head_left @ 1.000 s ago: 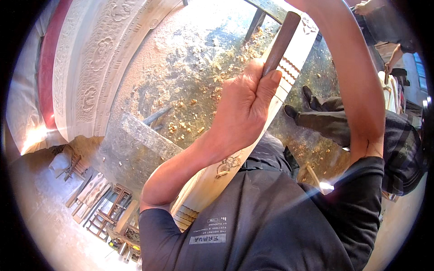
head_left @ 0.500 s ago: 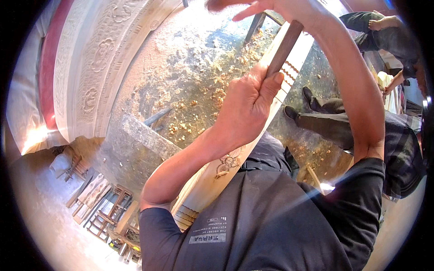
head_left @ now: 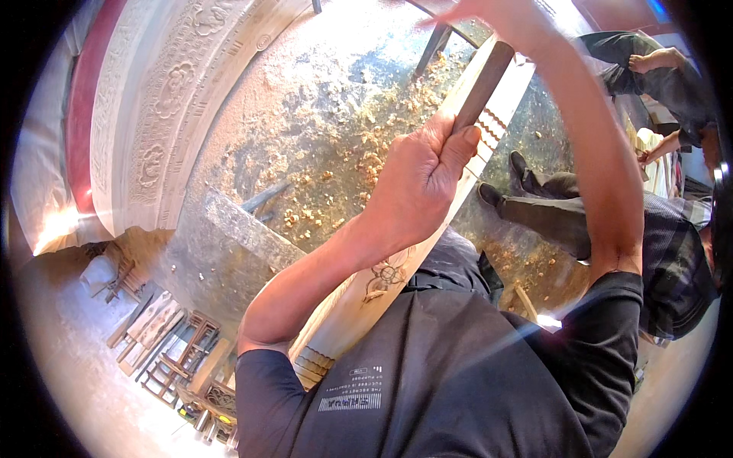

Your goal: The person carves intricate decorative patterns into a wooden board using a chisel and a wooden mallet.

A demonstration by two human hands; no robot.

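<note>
My left hand (head_left: 416,179) is wrapped round a dark brown wooden tool handle (head_left: 484,85), which slants up to the right. Its working end is hidden under the fist. Below lies a long pale wooden board (head_left: 347,317) with wavy carved bands across it and a flower-like pattern (head_left: 388,275) on its face. At the top edge my right hand (head_left: 496,19) hovers just past the handle's upper end, blurred, its fingers stretched out to the left; nothing shows in it.
Wood shavings (head_left: 305,217) litter the floor. A large carved panel (head_left: 172,91) stands at left; a narrow plank (head_left: 252,229) lies nearer. Wooden chairs (head_left: 179,359) are at lower left. To the right are another person's legs (head_left: 542,217) and a further person's hand (head_left: 657,61).
My right hand and forearm have shifted slightly, the hand rising toward the top edge. My left hand keeps its hold on the handle, almost still.
</note>
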